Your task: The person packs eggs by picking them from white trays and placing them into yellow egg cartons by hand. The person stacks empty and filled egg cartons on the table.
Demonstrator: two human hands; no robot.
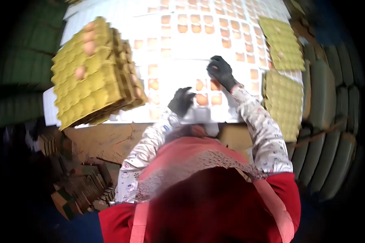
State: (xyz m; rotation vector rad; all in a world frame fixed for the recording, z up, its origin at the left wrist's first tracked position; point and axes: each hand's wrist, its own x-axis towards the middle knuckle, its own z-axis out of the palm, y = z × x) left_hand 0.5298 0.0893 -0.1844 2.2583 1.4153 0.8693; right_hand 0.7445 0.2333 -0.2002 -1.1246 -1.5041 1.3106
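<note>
Both hands wear dark gloves over the white surface of compartment trays (186,44). My left hand (181,102) is beside a small group of brown eggs (201,99), its fingers curled and pointing up and right; whether it holds anything is hidden. Above and right of that group is my right hand (220,71), its fingers bent inward round something brownish, perhaps an egg, too small to tell. One egg (215,85) sits just below the right hand. Other eggs (195,28) lie in rows of compartments farther off.
A tall tilted stack of yellow egg trays (83,77) stands at the left, with a few eggs on it. Two more yellow trays (282,44) (283,103) lie at the right. Long greenish stacks (326,93) are beyond the right edge, and cartons (83,186) at lower left.
</note>
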